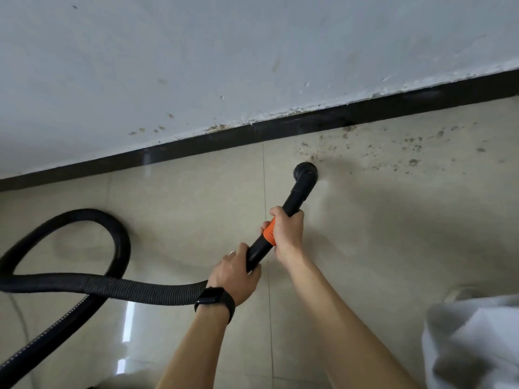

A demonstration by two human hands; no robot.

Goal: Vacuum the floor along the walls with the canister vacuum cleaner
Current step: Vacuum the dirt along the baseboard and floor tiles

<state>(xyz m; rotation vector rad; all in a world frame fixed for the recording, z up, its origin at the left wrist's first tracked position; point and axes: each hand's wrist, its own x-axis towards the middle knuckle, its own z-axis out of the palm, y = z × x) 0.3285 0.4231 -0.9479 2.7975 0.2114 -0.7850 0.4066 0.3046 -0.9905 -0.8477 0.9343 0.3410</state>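
A black vacuum wand (295,202) with an orange collar (269,232) points up and right toward the wall. Its round nozzle (306,170) sits on the beige tile floor (393,220), a short way from the black skirting (351,113). My right hand (286,234) grips the wand at the orange collar. My left hand (238,272), with a ring and a black wristwatch, holds the wand's lower end where the ribbed hose joins. The black hose (92,248) loops over the floor to the left. Brown dirt specks (407,153) lie on the tiles right of the nozzle. The canister is out of view.
A scuffed white wall (196,66) rises above the skirting and runs diagonally across the view. A pale cloth or garment (471,343) fills the lower right corner. A tile joint (265,175) runs down the floor just left of the wand.
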